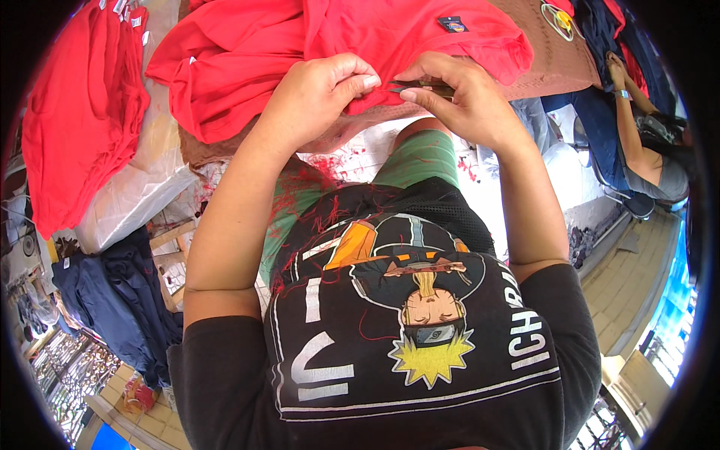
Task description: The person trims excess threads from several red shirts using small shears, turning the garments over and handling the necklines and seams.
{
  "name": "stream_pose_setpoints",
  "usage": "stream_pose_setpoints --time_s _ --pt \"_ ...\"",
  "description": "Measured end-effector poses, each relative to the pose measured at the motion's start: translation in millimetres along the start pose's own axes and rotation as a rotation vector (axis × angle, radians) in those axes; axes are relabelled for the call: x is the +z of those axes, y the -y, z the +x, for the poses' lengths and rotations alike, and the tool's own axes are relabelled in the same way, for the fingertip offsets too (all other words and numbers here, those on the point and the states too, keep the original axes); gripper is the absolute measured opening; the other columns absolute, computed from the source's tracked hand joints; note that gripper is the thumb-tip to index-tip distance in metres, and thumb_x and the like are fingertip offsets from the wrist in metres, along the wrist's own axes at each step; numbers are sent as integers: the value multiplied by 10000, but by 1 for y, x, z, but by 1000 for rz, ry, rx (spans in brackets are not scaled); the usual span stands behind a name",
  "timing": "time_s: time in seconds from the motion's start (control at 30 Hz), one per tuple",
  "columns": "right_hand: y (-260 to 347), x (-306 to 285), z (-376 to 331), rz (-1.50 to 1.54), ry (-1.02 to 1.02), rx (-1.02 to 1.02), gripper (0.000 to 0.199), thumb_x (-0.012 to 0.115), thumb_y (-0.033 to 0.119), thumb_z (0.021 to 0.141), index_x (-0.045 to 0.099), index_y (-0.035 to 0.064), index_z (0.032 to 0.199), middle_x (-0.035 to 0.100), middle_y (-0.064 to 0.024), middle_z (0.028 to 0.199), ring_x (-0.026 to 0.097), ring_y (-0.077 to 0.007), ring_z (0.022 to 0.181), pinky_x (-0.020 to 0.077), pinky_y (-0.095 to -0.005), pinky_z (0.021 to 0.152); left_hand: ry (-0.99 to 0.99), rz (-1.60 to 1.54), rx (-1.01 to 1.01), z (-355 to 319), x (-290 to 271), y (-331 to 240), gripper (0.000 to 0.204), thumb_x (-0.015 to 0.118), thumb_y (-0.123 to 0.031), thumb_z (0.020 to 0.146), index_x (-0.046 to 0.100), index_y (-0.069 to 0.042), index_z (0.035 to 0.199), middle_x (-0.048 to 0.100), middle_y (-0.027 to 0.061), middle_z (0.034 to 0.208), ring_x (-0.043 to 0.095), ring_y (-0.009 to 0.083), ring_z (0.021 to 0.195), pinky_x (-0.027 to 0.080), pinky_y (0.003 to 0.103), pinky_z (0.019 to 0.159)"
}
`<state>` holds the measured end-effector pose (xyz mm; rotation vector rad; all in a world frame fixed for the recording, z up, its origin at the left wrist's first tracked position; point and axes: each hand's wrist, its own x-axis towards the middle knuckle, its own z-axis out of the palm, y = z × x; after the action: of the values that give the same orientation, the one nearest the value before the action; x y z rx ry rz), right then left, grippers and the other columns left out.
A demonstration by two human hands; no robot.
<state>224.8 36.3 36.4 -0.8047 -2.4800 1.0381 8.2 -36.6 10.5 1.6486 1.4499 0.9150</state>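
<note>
Red thread clippings [300,196] litter the person's black printed shirt [405,337], fallen from the trimming above. Left hand [319,97] pinches a fold of the red knit garment [360,45] on the brown bench [547,64], pulling it taut so the right hand [465,101], fingers closed around small dark snips [420,86], can reach its edge.

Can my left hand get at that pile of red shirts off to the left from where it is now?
Probably yes. The left hand only pinches the red shirt on the table, and nothing shows between it and the red pile.
</note>
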Motion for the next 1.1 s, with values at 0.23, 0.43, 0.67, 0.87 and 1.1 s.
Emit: stream_pose_setpoints --time_s 0.23,0.43,0.67,0.87,1.1 --pt "1 5 5 -59 -11 -115 133 679 89 851 635 5 944 616 -106 794 644 -209 728 499 -304 650 14 51 -15 0 1 -5 200 601 -178 931 647 4 999 692 51 870 626 97 816 497 257 761" --pt "5 6 9 -98 28 -116 119 679 75 849 622 -1 920 616 -108 795 646 -207 723 494 -300 642 15 86 -29 0 2 -7 181 617 -160 913 649 1 991 692 54 880 629 101 823 497 265 759" --pt "-7 -8 4 -69 -73 -76 156 661 70 878 618 -3 1009 658 -59 899 631 -119 803 497 -283 695 -33 186 611 -12 -48 -33 283 498 -230 985 666 -30 875 637 80 815 564 127 769 438 234 766" --pt "-12 -23 -3 106 -172 49 238 667 72 884 594 -16 1093 638 -40 978 600 -82 850 488 -232 758 24 -26 -11 -43 -58 -45 341 542 -316 970 623 -33 797 617 63 715 558 103 641 444 223 629" --pt "-33 4 1 -441 -183 -97 366 675 16 699 654 151 1038 587 -81 1214 659 -295 833 542 -380 723 378 301 -92 -53 40 40 283 691 -292 849 635 -21 910 672 110 691 665 221 591 515 346 588"
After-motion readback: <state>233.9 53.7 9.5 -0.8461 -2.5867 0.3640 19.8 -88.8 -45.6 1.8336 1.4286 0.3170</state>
